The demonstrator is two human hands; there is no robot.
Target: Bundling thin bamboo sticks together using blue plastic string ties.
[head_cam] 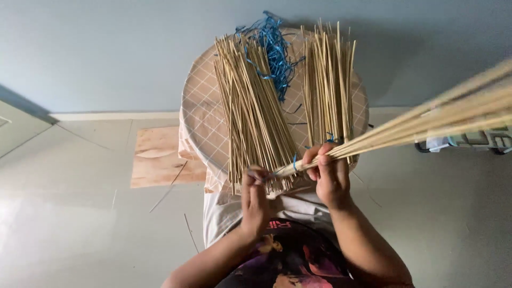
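In the head view, I see my right hand point(329, 173) closed around a small bundle of sticks point(426, 120), which points up and to the right, past the edge of the picture. My left hand point(255, 194) is at the near end of this bundle, with the fingers curled; I think it pinches the stick ends or a blue string point(294, 161) there, but the view is blurred at this place and I cannot tell exactly.

I judge that the step in hand is gathering and evening a handful of sticks. The next move, in my opinion, asks for a firm grip from the right hand while the left one works at the ends.

Two loose piles of sticks point(255, 114) lie on the round tray point(198, 114) just beyond both hands, with a heap of blue strings point(273, 45) between them at the far side.
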